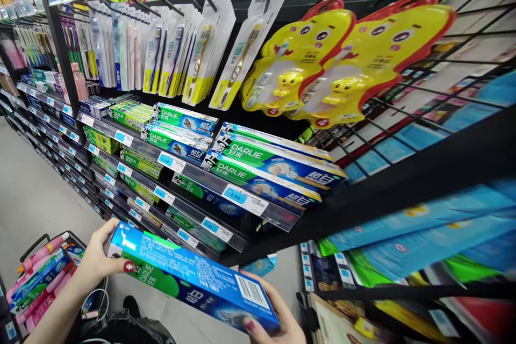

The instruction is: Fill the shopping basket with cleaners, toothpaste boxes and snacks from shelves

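Between my two hands is a blue and green Darlie toothpaste box (189,279), tilted with its printed back and barcode turned up. My left hand (102,252) grips its left end, the thumb on the front side. At the other end my right hand (274,314) is closed round the box, thumb on the lower front edge. More toothpaste boxes (262,164) of the same brand lie stacked on the shelf just beyond. The held box is apart from the shelf.
Shelves with price tags (244,197) run away to the left. Above them hang carded toothbrushes (242,59) and yellow duck-shaped packs (302,59) on hooks. A cart (36,242) with pink items and a toothpaste box stands at lower left. Blue packages (427,231) fill the right.
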Demonstrator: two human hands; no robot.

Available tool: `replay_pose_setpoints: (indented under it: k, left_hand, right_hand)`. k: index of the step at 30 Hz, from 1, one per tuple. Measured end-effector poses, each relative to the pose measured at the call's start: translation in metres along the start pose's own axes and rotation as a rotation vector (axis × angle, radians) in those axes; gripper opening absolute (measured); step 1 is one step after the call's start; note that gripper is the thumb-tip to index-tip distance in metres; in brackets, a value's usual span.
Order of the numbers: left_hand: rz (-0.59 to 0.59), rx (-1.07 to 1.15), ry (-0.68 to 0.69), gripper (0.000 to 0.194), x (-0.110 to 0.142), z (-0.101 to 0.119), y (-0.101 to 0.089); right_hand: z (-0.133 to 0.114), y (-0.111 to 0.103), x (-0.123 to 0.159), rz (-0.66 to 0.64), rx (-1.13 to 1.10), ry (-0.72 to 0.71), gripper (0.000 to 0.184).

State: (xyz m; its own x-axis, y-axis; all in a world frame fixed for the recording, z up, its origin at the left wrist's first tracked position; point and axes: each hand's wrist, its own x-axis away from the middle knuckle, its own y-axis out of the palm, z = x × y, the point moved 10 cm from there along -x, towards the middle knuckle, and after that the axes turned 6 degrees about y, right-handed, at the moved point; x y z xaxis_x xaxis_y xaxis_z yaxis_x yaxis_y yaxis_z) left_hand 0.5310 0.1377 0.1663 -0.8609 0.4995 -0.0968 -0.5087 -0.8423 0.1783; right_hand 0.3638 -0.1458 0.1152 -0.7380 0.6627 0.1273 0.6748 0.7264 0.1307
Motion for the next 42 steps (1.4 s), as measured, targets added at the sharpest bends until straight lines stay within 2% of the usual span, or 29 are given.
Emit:
replay_pose_setpoints:
  k: [4, 8, 12, 14, 16, 18, 20, 23, 27, 30, 33, 36, 39, 42]
  left_hand:
    - [0.025, -0.135, -0.172, 0.042, -0.001, -0.018, -0.002]
    - [0.026, -0.190, -0.344, 0.060, 0.006, -0.035, -0.006]
    - [-0.085, -0.050, -0.272, 0.080, 0.008, -0.033, 0.002]
    - [-0.099, 0.019, -0.240, 0.090, 0.008, -0.031, 0.001]
    - [-0.091, 0.047, -0.240, 0.086, 0.007, -0.033, -0.002]
    - [-0.071, 0.058, -0.271, 0.076, 0.007, -0.038, -0.006]
    - [-0.018, 0.045, -0.310, 0.067, 0.007, -0.044, -0.013]
    - [0.078, -0.007, -0.295, 0.059, 0.004, -0.047, -0.027]
    - [0.162, -0.055, -0.283, 0.065, 0.003, -0.051, -0.042]
    - [0.163, -0.086, -0.307, 0.069, 0.006, -0.052, -0.045]
    - [0.160, -0.052, -0.325, 0.062, 0.008, -0.058, -0.048]
    - [0.194, 0.197, -0.327, 0.046, 0.005, -0.081, -0.051]
    - [0.232, 0.514, -0.323, 0.038, -0.004, -0.116, -0.050]
    - [0.198, 0.615, -0.357, 0.043, -0.013, -0.147, -0.042]
  right_hand:
    - [0.013, 0.012, -0.007, -0.037, -0.049, 0.212, 0.054]
    - [0.008, 0.024, -0.010, -0.039, 0.013, 0.234, 0.055]
    - [0.004, 0.031, -0.008, -0.122, 0.023, 0.187, 0.052]
    - [0.002, 0.034, -0.007, -0.182, -0.027, 0.146, 0.059]
    - [-0.003, 0.039, -0.005, -0.252, -0.073, 0.096, 0.072]
    - [-0.005, 0.046, -0.004, -0.289, -0.074, 0.081, 0.074]
    - [-0.005, 0.046, -0.006, -0.234, -0.075, 0.096, 0.064]
    - [0.000, 0.050, -0.009, -0.165, -0.081, 0.179, 0.051]
    - [0.008, 0.059, -0.012, -0.179, -0.063, 0.258, 0.053]
    - [0.010, 0.062, -0.013, -0.186, -0.032, 0.253, 0.055]
    - [0.012, 0.062, -0.012, -0.179, -0.012, 0.241, 0.058]
    - [0.002, 0.071, -0.005, -0.196, 0.018, 0.137, 0.061]
    - [-0.027, 0.087, 0.010, -0.160, 0.174, -0.105, 0.058]
    - [-0.059, 0.112, 0.033, -0.077, 0.417, -0.375, 0.055]
